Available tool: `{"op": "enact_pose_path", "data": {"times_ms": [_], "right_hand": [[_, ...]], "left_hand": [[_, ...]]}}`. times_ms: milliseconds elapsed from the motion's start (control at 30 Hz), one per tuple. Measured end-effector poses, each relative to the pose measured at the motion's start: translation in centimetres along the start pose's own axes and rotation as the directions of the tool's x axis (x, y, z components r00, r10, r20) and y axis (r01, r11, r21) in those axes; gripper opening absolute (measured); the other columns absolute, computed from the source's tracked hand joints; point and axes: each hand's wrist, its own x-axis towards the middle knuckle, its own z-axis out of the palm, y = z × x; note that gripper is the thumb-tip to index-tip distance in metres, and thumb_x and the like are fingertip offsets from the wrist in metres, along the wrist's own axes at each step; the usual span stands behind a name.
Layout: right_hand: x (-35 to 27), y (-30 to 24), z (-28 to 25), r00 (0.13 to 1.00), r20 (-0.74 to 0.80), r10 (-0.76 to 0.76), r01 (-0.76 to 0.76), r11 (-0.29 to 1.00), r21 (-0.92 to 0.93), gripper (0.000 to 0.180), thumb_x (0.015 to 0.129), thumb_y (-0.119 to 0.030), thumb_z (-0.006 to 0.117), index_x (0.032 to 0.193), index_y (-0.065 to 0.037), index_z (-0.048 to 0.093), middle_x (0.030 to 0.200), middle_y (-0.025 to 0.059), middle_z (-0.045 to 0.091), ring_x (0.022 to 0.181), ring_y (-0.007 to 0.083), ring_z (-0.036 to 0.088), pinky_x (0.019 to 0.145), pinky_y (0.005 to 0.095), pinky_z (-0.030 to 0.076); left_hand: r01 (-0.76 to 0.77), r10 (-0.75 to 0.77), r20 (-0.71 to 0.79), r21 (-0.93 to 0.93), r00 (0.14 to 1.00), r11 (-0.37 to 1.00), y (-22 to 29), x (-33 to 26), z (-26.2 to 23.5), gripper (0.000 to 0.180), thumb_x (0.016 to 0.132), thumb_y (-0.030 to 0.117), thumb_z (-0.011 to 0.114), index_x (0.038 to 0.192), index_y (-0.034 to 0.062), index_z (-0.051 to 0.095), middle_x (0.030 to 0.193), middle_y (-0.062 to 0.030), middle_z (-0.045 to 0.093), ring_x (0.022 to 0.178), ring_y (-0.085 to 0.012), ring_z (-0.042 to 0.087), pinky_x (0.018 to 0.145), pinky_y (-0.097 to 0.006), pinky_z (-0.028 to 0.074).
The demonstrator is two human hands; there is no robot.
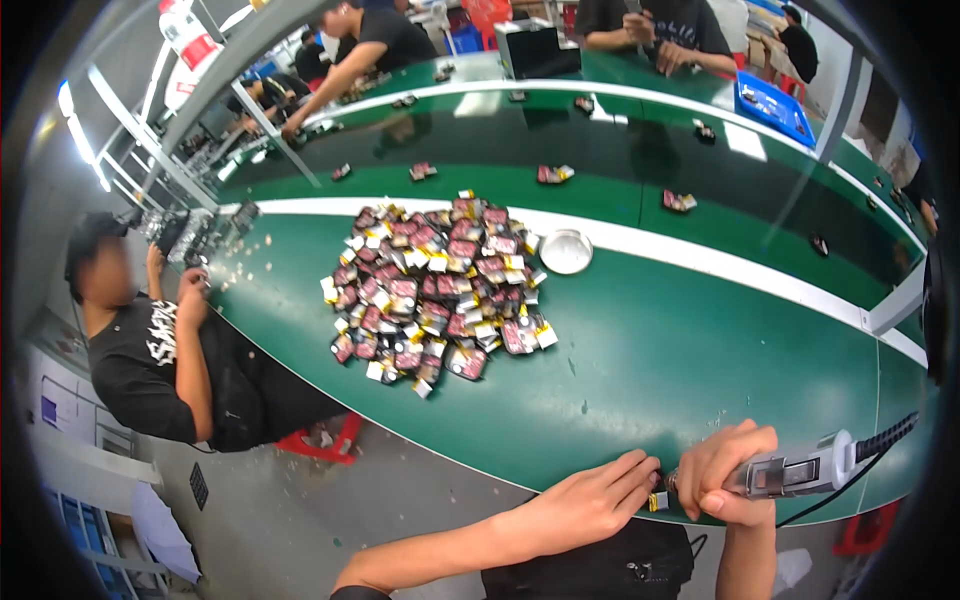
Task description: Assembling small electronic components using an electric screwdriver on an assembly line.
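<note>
My right hand (pixel 728 474) is wrapped round a grey, corded electric screwdriver (pixel 798 473), held nearly level with its front end toward my left hand (pixel 598 503). My left fingers are closed on a small dark electronic module at the table's near edge, mostly hidden by the fingers. Its silver and yellow battery pouch (pixel 657 501) shows between the two hands. A large heap of similar modules (pixel 440 290), dark red and black with silver-yellow battery pouches, lies on the green table (pixel 650 350) ahead and to the left. Beside the heap sits a round, shallow metal dish (pixel 566 251).
Behind a white rail (pixel 700 250), modules (pixel 678 201) lie spaced along a dark green conveyor belt (pixel 480 135). A co-worker (pixel 150 350) sits at the left; others work beyond the belt. A blue tray (pixel 775 108) stands far right. The screwdriver's black cord (pixel 888 438) trails right.
</note>
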Motion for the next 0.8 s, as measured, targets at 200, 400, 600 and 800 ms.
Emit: {"op": "enact_pose_path", "data": {"times_ms": [200, 400, 600, 800], "right_hand": [[-3.7, -3.2, -0.5, 0.833, -0.48, -0.275, 0.398, 0.9, 0.176, 0.018, 0.086, -0.013, 0.059, 0.08, -0.003, 0.046, 0.049, 0.0019, 0.043, 0.039, 0.0123, 0.043, 0.041, 0.0258, 0.035], [-9.4, -0.3, -2.3, 0.652, -0.755, -0.072, 0.34, 0.918, 0.206, 0.017, 0.089, -0.019, 0.051, 0.081, -0.008, 0.04, 0.047, -0.0008, 0.033, 0.037, 0.0096, 0.032, 0.041, 0.0248, 0.027], [-12.4, 0.0, -2.1, 0.452, -0.89, 0.056, 0.41, 0.873, 0.263, 0.014, 0.091, -0.017, 0.048, 0.082, -0.009, 0.04, 0.051, -0.0016, 0.032, 0.041, 0.0082, 0.032, 0.043, 0.0238, 0.028], [-11.5, 1.7, -3.0, 0.64, -0.765, 0.074, 0.433, 0.787, 0.439, 0.012, 0.086, -0.019, 0.051, 0.083, -0.008, 0.052, 0.052, 0.001, 0.038, 0.047, 0.0128, 0.037, 0.051, 0.0285, 0.03]], "left_hand": [[0.389, -0.306, -0.41, 0.135, 0.859, 0.911, -5.8, -2.1, -8.4, 0.031, 0.072, -0.007, 0.064, 0.1, 0.0024, 0.059, 0.105, -0.0153, 0.063, 0.098, -0.0337, 0.06, 0.084, -0.041, 0.049], [0.73, -0.535, -0.538, 0.252, 0.652, 0.635, -17.4, -8.0, -13.5, 0.032, 0.088, 0.005, 0.055, 0.119, -0.0031, 0.054, 0.119, -0.022, 0.057, 0.113, -0.0377, 0.052, 0.098, -0.043, 0.041], [0.698, -0.526, -0.491, 0.282, 0.694, 0.658, -15.8, -4.1, -10.3, 0.035, 0.09, 0.011, 0.055, 0.123, -0.0031, 0.051, 0.125, -0.0213, 0.053, 0.118, -0.0376, 0.047, 0.101, -0.043, 0.037], [0.345, -0.312, -0.244, 0.105, 0.918, 0.933, -6.9, 4.5, -5.0, 0.038, 0.074, -0.005, 0.065, 0.112, -0.0009, 0.058, 0.115, -0.0165, 0.057, 0.106, -0.034, 0.055, 0.091, -0.042, 0.044]]}}
